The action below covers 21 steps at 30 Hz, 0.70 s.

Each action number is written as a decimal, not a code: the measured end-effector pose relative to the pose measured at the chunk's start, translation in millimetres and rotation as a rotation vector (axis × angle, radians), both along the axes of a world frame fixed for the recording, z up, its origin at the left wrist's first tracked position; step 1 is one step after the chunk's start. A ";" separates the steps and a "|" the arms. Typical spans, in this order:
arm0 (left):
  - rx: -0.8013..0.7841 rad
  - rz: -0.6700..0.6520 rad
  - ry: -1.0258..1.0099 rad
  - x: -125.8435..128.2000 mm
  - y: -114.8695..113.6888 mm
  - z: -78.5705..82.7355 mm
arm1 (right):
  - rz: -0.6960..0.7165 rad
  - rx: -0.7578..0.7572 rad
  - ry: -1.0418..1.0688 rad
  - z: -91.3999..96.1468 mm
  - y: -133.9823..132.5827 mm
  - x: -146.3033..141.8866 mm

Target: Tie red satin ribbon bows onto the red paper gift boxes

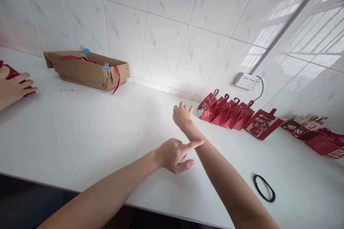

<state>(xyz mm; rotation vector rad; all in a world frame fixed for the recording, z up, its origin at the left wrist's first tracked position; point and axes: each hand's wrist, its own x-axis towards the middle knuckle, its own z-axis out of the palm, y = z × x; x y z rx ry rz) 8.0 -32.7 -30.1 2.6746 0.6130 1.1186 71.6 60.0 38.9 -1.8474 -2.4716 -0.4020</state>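
My left hand (pixel 176 155) has its index finger stretched out against my right forearm (pixel 212 157). Its thumb is extended too, the other fingers are curled, and it holds nothing. Farther forward, my right hand (pixel 183 115) hovers over or rests on the white table (pixel 107 128), loosely bent with fingers apart and nothing visible in it. Nearest to that hand is a red gift box (pixel 207 109) with a gold ribbon loop, just to its right. Several more red boxes (pixel 233 113) with dark red loops stand in a row beside it.
A cardboard box (pixel 83 71) with red ribbon and blue binder clips stands at the back left, small gold pieces (pixel 71 91) before it. Another person's hand (pixel 16 87) touches something red at far left. At right lie a black band (pixel 264 188) and a power strip (pixel 247 81).
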 end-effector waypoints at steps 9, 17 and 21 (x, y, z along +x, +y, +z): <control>0.021 0.094 0.021 -2.2 6.3 -0.6 | -0.019 -0.034 0.005 -7.0 1.3 6.4; -0.261 0.463 0.117 -16.2 15.2 12.7 | 0.055 -0.094 0.122 -25.0 -20.2 17.5; -0.322 0.510 0.143 -20.6 19.5 11.6 | 0.337 -0.086 0.295 -51.3 -42.1 42.6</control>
